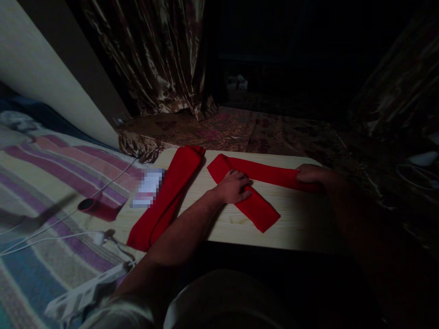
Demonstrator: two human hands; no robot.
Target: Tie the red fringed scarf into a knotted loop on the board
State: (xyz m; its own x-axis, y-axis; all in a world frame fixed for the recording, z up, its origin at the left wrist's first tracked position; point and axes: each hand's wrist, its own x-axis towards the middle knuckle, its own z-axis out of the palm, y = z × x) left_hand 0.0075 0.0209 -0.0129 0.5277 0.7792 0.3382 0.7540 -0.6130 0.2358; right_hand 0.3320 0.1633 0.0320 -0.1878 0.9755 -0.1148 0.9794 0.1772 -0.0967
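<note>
A long red cloth strip [260,210] lies on a pale wooden table [226,228], bent sharply at its far left corner so that one arm runs toward me and the other runs right. My left hand [235,186] rests over the near arm just below the bend, its fingers and thumb curled across the cloth. At the right side of the table, my right hand [312,176] grips the other arm near its end; some of those fingers are lost in shadow. Left of my left forearm lies a second, folded red cloth [168,196], untouched.
Beside the table on the left is a striped bedspread [61,183] with a red cylindrical object [99,210], white cables and a power strip [85,290]. A blurred-out white item [148,187] sits by the folded cloth. Patterned curtains [164,59] hang behind; the right side is very dark.
</note>
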